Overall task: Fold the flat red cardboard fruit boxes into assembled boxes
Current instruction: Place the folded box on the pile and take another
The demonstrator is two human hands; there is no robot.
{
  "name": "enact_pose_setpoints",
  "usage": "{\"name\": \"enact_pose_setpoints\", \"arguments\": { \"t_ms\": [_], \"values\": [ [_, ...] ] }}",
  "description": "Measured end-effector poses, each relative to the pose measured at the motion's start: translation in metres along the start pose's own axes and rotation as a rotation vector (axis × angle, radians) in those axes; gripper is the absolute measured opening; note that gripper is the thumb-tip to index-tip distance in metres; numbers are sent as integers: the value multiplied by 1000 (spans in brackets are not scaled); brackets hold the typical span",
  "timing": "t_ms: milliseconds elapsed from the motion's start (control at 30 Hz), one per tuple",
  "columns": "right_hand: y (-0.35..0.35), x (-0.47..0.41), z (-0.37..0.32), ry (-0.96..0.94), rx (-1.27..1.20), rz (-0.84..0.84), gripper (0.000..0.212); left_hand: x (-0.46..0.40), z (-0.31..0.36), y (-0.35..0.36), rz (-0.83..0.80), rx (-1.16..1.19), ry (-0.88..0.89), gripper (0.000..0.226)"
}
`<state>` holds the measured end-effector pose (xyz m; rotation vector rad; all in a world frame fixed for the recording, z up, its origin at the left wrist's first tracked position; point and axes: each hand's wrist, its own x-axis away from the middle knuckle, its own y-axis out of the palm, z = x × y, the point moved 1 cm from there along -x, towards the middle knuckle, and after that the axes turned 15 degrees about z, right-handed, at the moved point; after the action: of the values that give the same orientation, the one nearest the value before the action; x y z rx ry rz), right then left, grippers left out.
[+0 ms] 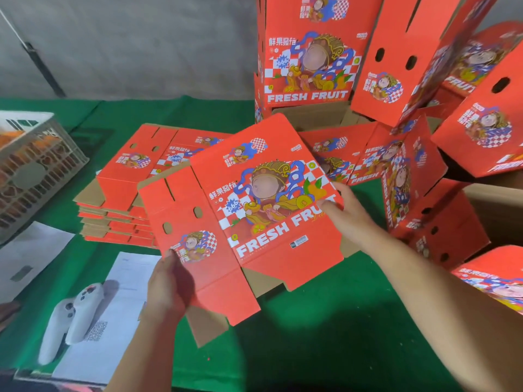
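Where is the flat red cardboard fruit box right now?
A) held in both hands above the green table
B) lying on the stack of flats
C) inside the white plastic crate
A: the left hand and right hand grip opposite edges of the flat red cardboard fruit box, held above the green table.

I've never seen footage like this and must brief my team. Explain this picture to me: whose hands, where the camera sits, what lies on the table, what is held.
There is no machine here. A person wears one camera on the head, and it looks forward and down at their own two bare hands. The left hand grips the lower left edge of a flat red box, still unfolded, and the right hand holds its right edge, so it is lifted above the green table. Behind it lies a stack of flat boxes waiting to be folded. On the right stand and lean the assembled boxes. On the left are a white crate, some papers and two white controllers.
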<state>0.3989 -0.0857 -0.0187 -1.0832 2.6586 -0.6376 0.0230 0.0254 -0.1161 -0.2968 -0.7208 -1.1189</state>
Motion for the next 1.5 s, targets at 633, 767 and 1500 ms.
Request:
{"name": "enact_pose_setpoints", "arguments": {
  "t_ms": [633, 767, 1500],
  "values": [
    [-41, -32, -9, -10, 46, 88, 45, 23, -2, 58, -520, 52, 22, 71],
    [-61, -33, 6, 159, 15, 82, 66, 19, 16, 73, -387, -9, 154, 62],
    [-92, -11, 62, 428, -329, 403, 42, 56, 3, 145, -274, -530, 706, 86]
  ]
}}
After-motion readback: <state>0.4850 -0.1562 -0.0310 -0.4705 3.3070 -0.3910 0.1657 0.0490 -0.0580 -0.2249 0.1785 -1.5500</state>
